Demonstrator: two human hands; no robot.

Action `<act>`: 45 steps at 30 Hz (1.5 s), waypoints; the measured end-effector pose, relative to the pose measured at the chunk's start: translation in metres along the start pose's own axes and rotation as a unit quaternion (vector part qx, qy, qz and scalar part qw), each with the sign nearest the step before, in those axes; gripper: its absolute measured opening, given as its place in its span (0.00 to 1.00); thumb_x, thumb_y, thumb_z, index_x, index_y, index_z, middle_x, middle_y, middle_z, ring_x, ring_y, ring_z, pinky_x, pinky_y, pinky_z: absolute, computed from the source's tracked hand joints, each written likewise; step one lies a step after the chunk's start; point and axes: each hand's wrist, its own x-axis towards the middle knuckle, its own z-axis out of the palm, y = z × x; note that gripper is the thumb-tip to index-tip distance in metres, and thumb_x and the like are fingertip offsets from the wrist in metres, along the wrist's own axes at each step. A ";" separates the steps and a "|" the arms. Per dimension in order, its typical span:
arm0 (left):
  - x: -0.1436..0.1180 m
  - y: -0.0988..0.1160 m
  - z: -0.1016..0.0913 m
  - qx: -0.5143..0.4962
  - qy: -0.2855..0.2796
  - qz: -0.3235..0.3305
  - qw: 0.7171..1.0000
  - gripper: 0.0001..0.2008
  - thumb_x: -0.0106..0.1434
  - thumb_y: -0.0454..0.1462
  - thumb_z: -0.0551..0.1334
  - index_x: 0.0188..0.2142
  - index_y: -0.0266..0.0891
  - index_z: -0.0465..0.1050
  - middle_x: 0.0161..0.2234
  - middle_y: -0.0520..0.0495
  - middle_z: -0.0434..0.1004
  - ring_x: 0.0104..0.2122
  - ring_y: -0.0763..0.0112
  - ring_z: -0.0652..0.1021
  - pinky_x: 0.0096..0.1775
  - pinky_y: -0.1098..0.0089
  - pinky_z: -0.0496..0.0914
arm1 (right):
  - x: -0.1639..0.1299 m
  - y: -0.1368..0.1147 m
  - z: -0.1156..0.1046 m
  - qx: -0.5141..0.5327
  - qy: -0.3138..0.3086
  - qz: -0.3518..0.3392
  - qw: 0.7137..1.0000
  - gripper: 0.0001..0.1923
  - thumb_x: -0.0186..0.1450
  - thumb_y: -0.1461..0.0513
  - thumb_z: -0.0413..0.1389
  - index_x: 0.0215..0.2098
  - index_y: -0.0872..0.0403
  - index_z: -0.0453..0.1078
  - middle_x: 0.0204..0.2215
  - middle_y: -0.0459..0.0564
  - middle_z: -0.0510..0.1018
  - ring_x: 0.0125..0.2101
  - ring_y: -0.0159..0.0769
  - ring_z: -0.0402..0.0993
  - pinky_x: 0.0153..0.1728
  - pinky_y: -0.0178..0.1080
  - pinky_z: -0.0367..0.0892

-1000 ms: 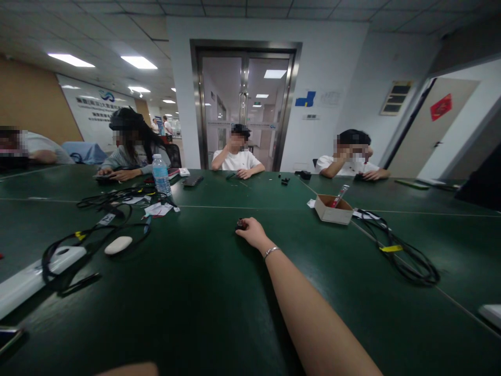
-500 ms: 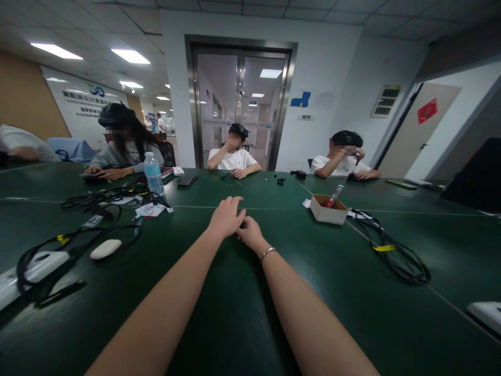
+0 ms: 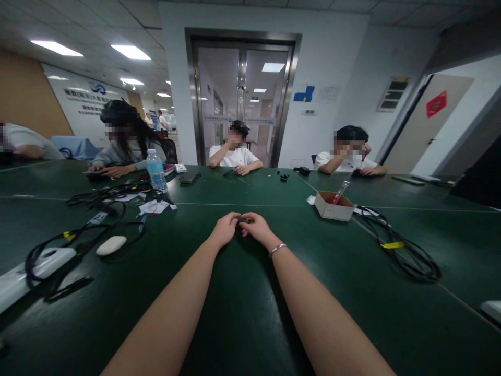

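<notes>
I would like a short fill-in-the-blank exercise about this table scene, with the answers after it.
1. The left hand and right hand meet over a table coloured dark ____.
2. A bracelet circles the ____ wrist.
3. The water bottle stands ____.
4. The cardboard box lies on the ____ side of both hands.

Answers: green; right; upright; right

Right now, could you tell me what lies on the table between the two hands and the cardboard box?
In the head view, only bare green table separates the right hand and left hand from the cardboard box.
</notes>
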 end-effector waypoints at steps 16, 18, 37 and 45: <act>0.004 -0.005 -0.003 -0.119 0.053 -0.070 0.989 0.11 0.58 0.42 0.60 0.33 0.36 0.72 0.27 0.47 0.75 0.29 0.69 0.76 0.33 0.70 0.70 | 0.001 0.003 -0.014 0.195 -0.006 -0.004 0.981 0.09 0.59 0.72 0.57 0.38 0.58 0.68 0.26 0.45 0.72 0.20 0.26 0.73 0.23 0.28 0.72; 0.004 -0.003 -0.002 -0.139 0.054 -0.074 0.986 0.10 0.58 0.42 0.59 0.33 0.36 0.72 0.26 0.48 0.75 0.28 0.70 0.75 0.30 0.71 0.69 | 0.000 0.002 -0.015 0.222 -0.009 -0.009 0.975 0.11 0.56 0.72 0.60 0.37 0.58 0.69 0.27 0.45 0.72 0.23 0.27 0.74 0.27 0.29 0.74; 0.006 -0.009 -0.002 -0.113 0.055 -0.084 0.989 0.16 0.58 0.49 0.57 0.30 0.37 0.69 0.21 0.50 0.72 0.21 0.74 0.72 0.24 0.74 0.65 | 0.000 0.003 -0.016 0.257 -0.010 0.007 0.966 0.10 0.56 0.73 0.59 0.37 0.60 0.72 0.32 0.51 0.76 0.29 0.33 0.77 0.37 0.36 0.75; -0.003 0.002 -0.009 -0.059 0.042 -0.093 0.993 0.18 0.59 0.50 0.55 0.30 0.37 0.69 0.19 0.51 0.71 0.18 0.73 0.71 0.23 0.73 0.64 | -0.003 0.007 -0.017 0.257 -0.027 -0.014 0.966 0.13 0.53 0.73 0.61 0.37 0.58 0.73 0.31 0.49 0.73 0.33 0.34 0.77 0.43 0.39 0.73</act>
